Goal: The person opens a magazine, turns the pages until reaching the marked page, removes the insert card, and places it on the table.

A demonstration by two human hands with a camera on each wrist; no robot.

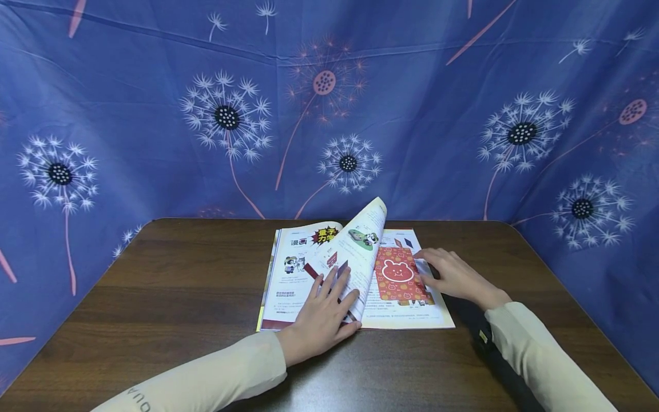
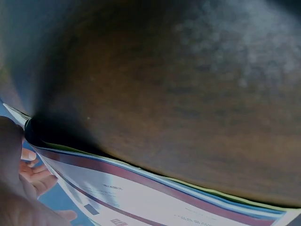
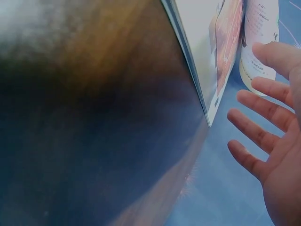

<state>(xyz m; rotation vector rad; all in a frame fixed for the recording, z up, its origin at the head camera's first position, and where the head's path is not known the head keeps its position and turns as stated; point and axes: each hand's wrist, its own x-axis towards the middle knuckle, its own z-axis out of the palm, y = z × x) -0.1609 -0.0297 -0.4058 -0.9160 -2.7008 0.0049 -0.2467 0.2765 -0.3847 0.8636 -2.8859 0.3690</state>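
An open illustrated magazine (image 1: 288, 294) lies on the table, one curled page (image 1: 366, 260) standing up from its middle and leaning left. My left hand (image 1: 324, 315) rests with spread fingers on the lower part of that page. On the right-hand page lies a flat red card (image 1: 397, 272) with a pink bear face. Beside the card's right edge is my right hand (image 1: 458, 277); contact there cannot be made out. The right wrist view shows the fingers of the right hand (image 3: 277, 127) apart and loosely bent, holding nothing. Only part of the left hand (image 2: 14, 188) enters the left wrist view.
The brown wooden table (image 1: 170, 297) extends to both sides of the magazine. Behind it hangs a blue cloth (image 1: 422, 143) with dandelion prints. A small dark item with a yellowish mark (image 1: 483, 336) shows beside the right sleeve.
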